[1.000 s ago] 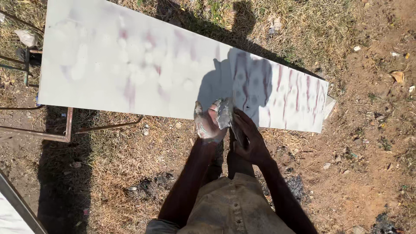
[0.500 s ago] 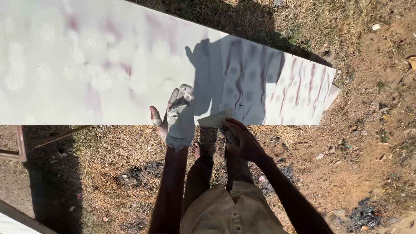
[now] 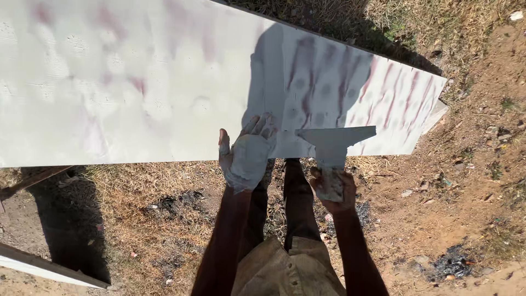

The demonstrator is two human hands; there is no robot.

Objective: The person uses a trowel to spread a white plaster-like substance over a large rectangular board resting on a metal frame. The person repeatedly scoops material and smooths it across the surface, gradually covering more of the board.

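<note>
Sunlight falls hard on the long white board I see from the head camera, coated pale with reddish streaks showing through near its right end. My left hand, caked in white filler, lies open and flat on the board's near edge, gripping nothing. My right hand is clenched round the handle of a wide scraper, its blade resting on the board's near edge. Dry grass and bare dirt lie below.

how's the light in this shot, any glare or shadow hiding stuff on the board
Head view: hard sun washes out the left of the white board, hiding detail; the person's shadow darkens its middle, where the left hand rests and the right hand holds a wide scraper; reddish streaks at right stay sharp.
</note>
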